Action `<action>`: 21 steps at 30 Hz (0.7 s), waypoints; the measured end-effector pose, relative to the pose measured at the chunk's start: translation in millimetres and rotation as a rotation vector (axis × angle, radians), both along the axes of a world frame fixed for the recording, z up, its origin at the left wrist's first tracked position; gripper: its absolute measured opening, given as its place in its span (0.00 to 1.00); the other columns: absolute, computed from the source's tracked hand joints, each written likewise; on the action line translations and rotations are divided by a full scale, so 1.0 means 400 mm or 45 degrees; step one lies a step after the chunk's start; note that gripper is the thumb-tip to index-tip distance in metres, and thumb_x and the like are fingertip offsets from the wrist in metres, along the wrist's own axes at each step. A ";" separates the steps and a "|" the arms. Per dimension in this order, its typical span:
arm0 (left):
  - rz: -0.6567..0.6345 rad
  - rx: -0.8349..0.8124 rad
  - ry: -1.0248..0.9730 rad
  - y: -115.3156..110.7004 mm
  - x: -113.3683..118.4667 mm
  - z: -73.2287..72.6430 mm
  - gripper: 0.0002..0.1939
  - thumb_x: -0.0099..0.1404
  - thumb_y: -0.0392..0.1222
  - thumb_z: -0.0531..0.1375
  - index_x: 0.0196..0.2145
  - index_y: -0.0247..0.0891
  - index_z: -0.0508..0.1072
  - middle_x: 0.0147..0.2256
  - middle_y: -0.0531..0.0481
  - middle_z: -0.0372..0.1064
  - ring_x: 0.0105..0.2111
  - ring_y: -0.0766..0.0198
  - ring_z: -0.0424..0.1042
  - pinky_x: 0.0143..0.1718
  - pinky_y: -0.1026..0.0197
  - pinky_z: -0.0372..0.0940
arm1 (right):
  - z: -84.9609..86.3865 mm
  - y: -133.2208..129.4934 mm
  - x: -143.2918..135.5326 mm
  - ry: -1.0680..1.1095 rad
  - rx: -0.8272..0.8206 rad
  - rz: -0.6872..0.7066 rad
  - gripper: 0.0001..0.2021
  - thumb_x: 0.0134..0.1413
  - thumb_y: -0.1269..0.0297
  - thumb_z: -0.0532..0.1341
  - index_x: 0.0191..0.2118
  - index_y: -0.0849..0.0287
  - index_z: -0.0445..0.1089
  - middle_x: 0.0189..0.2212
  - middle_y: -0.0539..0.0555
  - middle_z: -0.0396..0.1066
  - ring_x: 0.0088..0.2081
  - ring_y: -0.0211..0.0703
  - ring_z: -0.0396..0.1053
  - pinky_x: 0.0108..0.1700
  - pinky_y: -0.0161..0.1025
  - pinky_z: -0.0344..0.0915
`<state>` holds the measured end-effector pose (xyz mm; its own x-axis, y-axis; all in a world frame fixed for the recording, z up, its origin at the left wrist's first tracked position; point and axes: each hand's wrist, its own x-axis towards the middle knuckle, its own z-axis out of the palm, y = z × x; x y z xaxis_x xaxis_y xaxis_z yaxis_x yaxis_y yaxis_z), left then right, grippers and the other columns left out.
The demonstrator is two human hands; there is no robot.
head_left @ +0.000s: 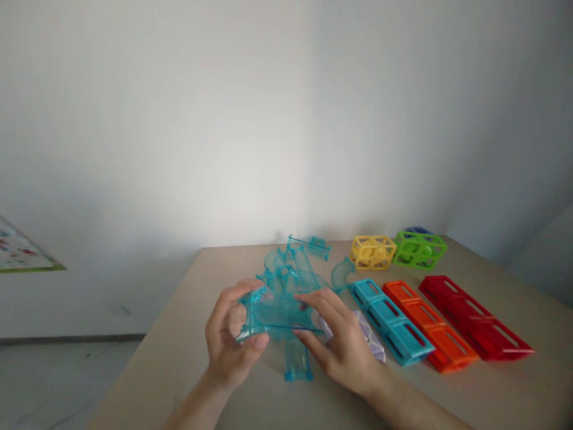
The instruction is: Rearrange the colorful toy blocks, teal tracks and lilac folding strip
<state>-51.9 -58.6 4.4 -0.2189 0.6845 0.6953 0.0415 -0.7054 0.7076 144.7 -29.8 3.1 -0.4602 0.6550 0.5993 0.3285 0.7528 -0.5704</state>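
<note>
Here's the clear teal piece [280, 313], above the table [179, 310], and I've got it pinched at both ends, left hand [224, 349] and right hand [344, 340], thumbs opposite fingers. Looks like a positioning step; next calls for steady alignment, I'd judge. A teal strip [296, 358] shows below, joined or not I can't tell. Teal pile [286, 269] behind, coloured frames [391, 322] crowding right, bare tabletop leftward to the edge.

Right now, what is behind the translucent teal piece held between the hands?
Beyond the held teal piece lies a pile of similar teal parts. Its near edge is largely covered by that piece and the right hand.
</note>
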 end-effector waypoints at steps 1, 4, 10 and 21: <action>-0.034 -0.065 -0.084 -0.001 -0.003 -0.002 0.29 0.52 0.58 0.65 0.47 0.39 0.72 0.42 0.42 0.71 0.41 0.51 0.71 0.41 0.53 0.67 | 0.004 -0.004 0.000 -0.018 0.002 0.010 0.17 0.57 0.65 0.61 0.52 0.56 0.63 0.41 0.57 0.68 0.43 0.49 0.66 0.46 0.46 0.64; -0.289 -0.237 -0.358 0.011 -0.015 0.006 0.34 0.58 0.69 0.51 0.43 0.37 0.74 0.39 0.40 0.72 0.38 0.51 0.72 0.37 0.52 0.68 | 0.012 -0.021 -0.003 -0.052 0.001 0.092 0.14 0.58 0.63 0.58 0.49 0.58 0.63 0.36 0.56 0.68 0.38 0.47 0.66 0.41 0.45 0.64; -0.203 -0.428 0.251 0.112 -0.011 0.060 0.13 0.63 0.48 0.58 0.38 0.38 0.76 0.42 0.42 0.73 0.45 0.54 0.70 0.45 0.55 0.64 | -0.006 -0.047 -0.029 -0.011 0.175 0.432 0.16 0.58 0.56 0.53 0.46 0.61 0.61 0.32 0.56 0.67 0.33 0.46 0.65 0.35 0.43 0.63; -0.176 -0.520 1.797 0.311 0.229 0.021 0.40 0.52 0.61 0.63 0.58 0.39 0.64 0.61 0.39 0.58 0.63 0.35 0.47 0.60 0.30 0.37 | -0.016 -0.044 -0.036 0.049 0.302 0.461 0.23 0.60 0.44 0.50 0.42 0.60 0.64 0.29 0.54 0.69 0.31 0.43 0.66 0.33 0.40 0.63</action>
<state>39.8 65.6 12.9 0.5424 0.8396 0.0306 0.8001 -0.5273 0.2860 130.3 -47.4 -3.2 -0.6092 0.2975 0.7351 0.0008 0.9272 -0.3746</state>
